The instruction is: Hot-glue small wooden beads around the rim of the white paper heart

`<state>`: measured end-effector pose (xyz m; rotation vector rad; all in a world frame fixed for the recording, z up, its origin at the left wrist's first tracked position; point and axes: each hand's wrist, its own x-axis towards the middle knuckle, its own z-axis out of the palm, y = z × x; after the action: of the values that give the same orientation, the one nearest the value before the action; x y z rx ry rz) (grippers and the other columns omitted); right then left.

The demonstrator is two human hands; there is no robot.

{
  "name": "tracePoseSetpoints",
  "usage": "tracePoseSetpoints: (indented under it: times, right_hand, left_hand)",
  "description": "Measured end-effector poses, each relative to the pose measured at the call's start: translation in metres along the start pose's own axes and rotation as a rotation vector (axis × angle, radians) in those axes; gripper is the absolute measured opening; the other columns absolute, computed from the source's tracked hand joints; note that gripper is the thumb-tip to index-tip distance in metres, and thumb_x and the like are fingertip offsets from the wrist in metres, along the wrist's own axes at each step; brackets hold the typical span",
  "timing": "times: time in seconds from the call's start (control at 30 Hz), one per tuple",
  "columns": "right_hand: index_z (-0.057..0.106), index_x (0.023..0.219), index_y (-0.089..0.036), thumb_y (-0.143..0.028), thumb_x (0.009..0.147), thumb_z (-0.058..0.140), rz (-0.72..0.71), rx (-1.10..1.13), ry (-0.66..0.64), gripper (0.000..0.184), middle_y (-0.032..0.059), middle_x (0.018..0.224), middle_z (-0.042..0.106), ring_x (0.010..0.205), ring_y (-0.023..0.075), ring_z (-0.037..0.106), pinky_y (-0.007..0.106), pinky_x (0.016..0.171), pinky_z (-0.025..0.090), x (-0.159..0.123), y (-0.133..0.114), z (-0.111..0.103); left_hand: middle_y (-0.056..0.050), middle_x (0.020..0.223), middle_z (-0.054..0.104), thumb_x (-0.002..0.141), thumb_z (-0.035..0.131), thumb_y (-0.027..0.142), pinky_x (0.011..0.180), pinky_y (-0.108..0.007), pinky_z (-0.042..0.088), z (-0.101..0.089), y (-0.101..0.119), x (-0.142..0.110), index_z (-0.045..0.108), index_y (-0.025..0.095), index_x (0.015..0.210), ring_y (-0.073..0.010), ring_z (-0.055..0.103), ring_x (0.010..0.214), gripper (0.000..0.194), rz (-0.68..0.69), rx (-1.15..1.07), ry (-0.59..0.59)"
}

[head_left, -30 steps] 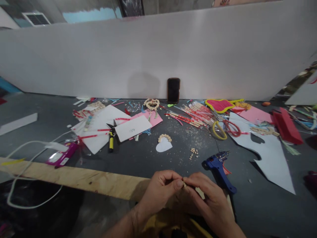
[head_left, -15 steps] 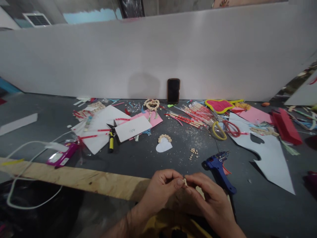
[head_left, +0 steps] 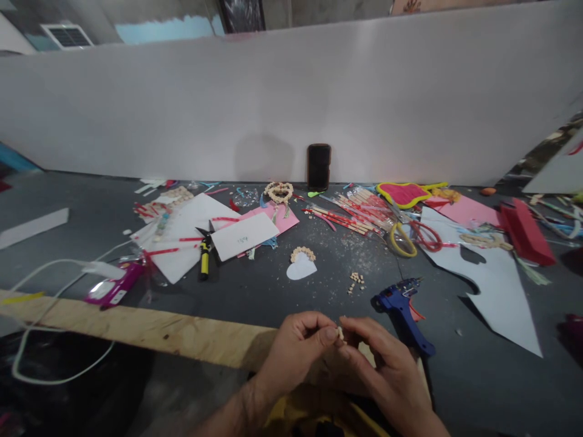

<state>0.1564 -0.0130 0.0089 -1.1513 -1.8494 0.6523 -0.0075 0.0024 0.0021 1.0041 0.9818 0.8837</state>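
Note:
Close together at the table's near edge, my left hand (head_left: 300,347) and my right hand (head_left: 387,364) meet at their fingertips. Between them is a tiny cluster of pale wooden bits (head_left: 340,335), pinched by the left thumb and fingers. The right thumb and forefinger close on its other side; their exact contact is partly hidden. Beyond the hands lies a white paper heart (head_left: 301,269) with an arc of wooden bits (head_left: 303,251) at its top. A small pile of loose wooden pieces (head_left: 356,281) sits to its right, and a blue glue gun (head_left: 403,309) lies beside my right hand.
Scissors (head_left: 403,240), wrapped red-and-wood sticks (head_left: 350,212) and cut white paper (head_left: 483,285) lie to the right. Yellow-handled pliers (head_left: 204,258), a white card (head_left: 246,235) and a purple device (head_left: 116,285) with cables are leftward. A phone (head_left: 319,167) leans against the white partition (head_left: 182,115).
The right fingertips have shifted slightly up and away around the small wooden cluster. My left hand keeps nearly the same pinch, and the table items have not moved.

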Motion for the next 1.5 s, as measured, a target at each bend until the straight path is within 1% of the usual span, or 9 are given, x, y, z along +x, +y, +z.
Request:
tracePoseSetpoints:
  times: [0.23,0.33,0.43,0.57,0.9,1.07,1.2,1.3,1.5]
  right_hand:
    - [0.065,0.093,-0.022,-0.017,0.082,0.056,-0.036,-0.023,0.007,0.016,0.0027,0.078,0.069,0.070,0.0132,0.065,0.021,0.061,0.053,0.0022,-0.0007,-0.0005]
    - [0.065,0.092,-0.022,-0.018,0.082,0.055,-0.010,-0.030,0.006,0.015,0.0031,0.077,0.069,0.069,0.0136,0.065,0.021,0.060,0.053,0.0029,-0.0020,-0.0008]
    - [0.066,0.090,-0.022,-0.019,0.083,0.054,0.020,-0.022,-0.013,0.014,0.0035,0.077,0.069,0.068,0.0137,0.065,0.021,0.061,0.053,0.0029,-0.0028,-0.0005]
    - [0.065,0.090,-0.022,-0.019,0.083,0.054,0.013,-0.011,-0.009,0.014,0.0030,0.076,0.068,0.068,0.0135,0.064,0.021,0.061,0.053,0.0022,-0.0025,0.0000]
    - [0.064,0.088,-0.022,-0.019,0.082,0.053,0.002,-0.023,0.021,0.013,0.0018,0.075,0.068,0.067,0.0128,0.065,0.019,0.059,0.052,0.0010,-0.0039,0.0018]
    - [0.063,0.087,-0.022,-0.017,0.081,0.055,0.005,-0.027,0.047,0.011,0.0015,0.075,0.067,0.067,0.0124,0.064,0.019,0.060,0.052,0.0002,-0.0027,0.0016]
    - [0.063,0.088,-0.022,-0.017,0.081,0.056,-0.018,-0.051,0.030,0.012,0.0016,0.075,0.067,0.067,0.0124,0.064,0.020,0.059,0.052,0.0010,-0.0019,0.0013]
    - [0.063,0.091,-0.022,-0.016,0.080,0.057,-0.047,-0.051,0.034,0.014,0.0019,0.077,0.067,0.070,0.0130,0.064,0.021,0.062,0.052,0.0004,-0.0004,0.0023]
    - [0.061,0.099,-0.022,-0.014,0.079,0.059,-0.035,-0.020,0.023,0.021,0.0015,0.079,0.066,0.069,0.0118,0.063,0.019,0.062,0.052,-0.0013,0.0006,0.0008]
  left_hand:
    - [-0.001,0.062,0.061,0.074,0.065,0.037,0.061,-0.021,0.039,-0.0004,0.0020,-0.0006,0.068,0.012,0.069,-0.0113,0.050,0.061,0.026,-0.003,0.029,-0.003]
    - [-0.001,0.066,0.063,0.072,0.066,0.036,0.062,-0.022,0.040,-0.0005,0.0005,-0.0006,0.068,0.012,0.072,-0.0123,0.051,0.063,0.024,-0.005,0.041,0.010]
    - [-0.002,0.066,0.062,0.075,0.063,0.037,0.063,-0.022,0.040,-0.0009,-0.0006,-0.0003,0.068,0.012,0.073,-0.0131,0.052,0.064,0.025,0.008,0.081,0.006]
    - [-0.002,0.066,0.062,0.078,0.060,0.038,0.063,-0.022,0.040,-0.0016,0.0004,0.0003,0.067,0.012,0.073,-0.0135,0.052,0.065,0.027,0.036,0.126,-0.008]
    - [-0.002,0.063,0.060,0.076,0.061,0.039,0.060,-0.022,0.040,-0.0011,-0.0003,0.0001,0.066,0.012,0.070,-0.0129,0.050,0.062,0.028,0.015,0.143,0.024]
    - [-0.002,0.064,0.062,0.075,0.063,0.037,0.061,-0.022,0.040,-0.0033,-0.0028,-0.0005,0.067,0.012,0.070,-0.0126,0.052,0.062,0.027,-0.010,0.072,0.026]
    - [-0.003,0.070,0.066,0.073,0.066,0.036,0.065,-0.022,0.041,-0.0033,-0.0016,-0.0019,0.069,0.012,0.075,-0.0131,0.054,0.066,0.025,-0.018,0.014,0.014]
    - [-0.002,0.068,0.065,0.069,0.070,0.036,0.062,-0.021,0.041,-0.0022,0.0003,-0.0017,0.069,0.012,0.074,-0.0120,0.053,0.063,0.024,-0.050,-0.005,0.020]
    - [-0.001,0.062,0.063,0.068,0.071,0.036,0.060,-0.021,0.039,-0.0014,0.0011,-0.0005,0.069,0.012,0.070,-0.0108,0.051,0.059,0.024,-0.070,-0.021,0.014]
